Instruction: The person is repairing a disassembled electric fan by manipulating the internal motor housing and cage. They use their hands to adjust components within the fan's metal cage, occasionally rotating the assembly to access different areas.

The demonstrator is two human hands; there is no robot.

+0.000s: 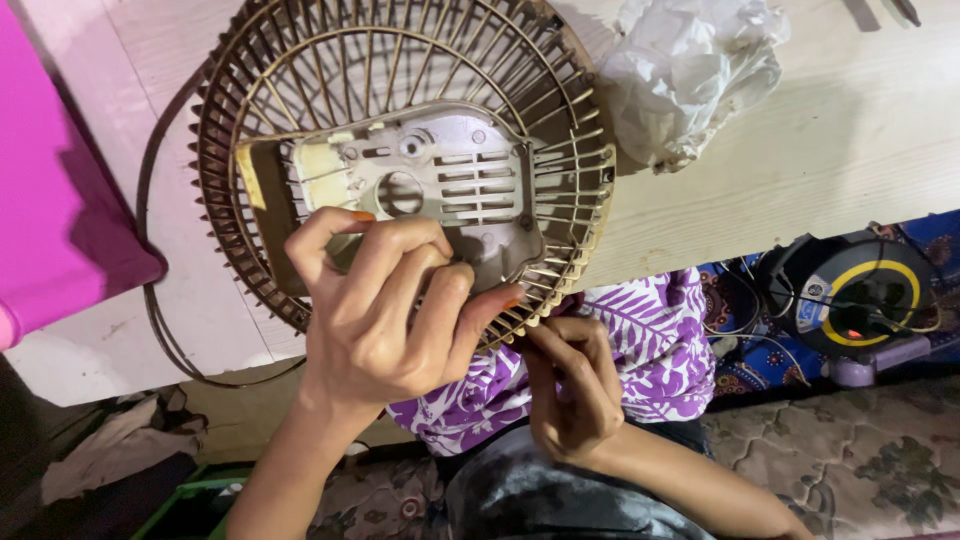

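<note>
A round, rust-brown wire fan guard point(400, 160) lay on a pale wooden table point(800, 150), its lower edge hanging past the table's near edge toward the person. In the middle of the guard sat a dull grey plastic motor plate point(440, 180) with slots and a round hole.

The person's left hand point(385, 315) rested over the lower part of the guard, fingers curled and closed on the plate's lower edge and the wires beside it, thumb pressed against the rim. Orange polish showed on the nails. The right hand point(570, 385) sat just below the guard's rim, under the table edge, fingertips pinched narrowly together at the wire ends; I could not tell whether anything small was held between them.

Right of the guard, touching its upper rim, lay a crumpled white plastic bag point(690, 70). Left of the guard stood a bright pink container point(60, 200), and a dark cord point(160, 320) curved round the guard's left side on the table. Below the guard, the person's purple and white leaf-print garment point(650, 350) filled the gap. Farther right of the guard, down on the patterned floor, sat a dark round appliance with a yellow ring point(860, 295).
</note>
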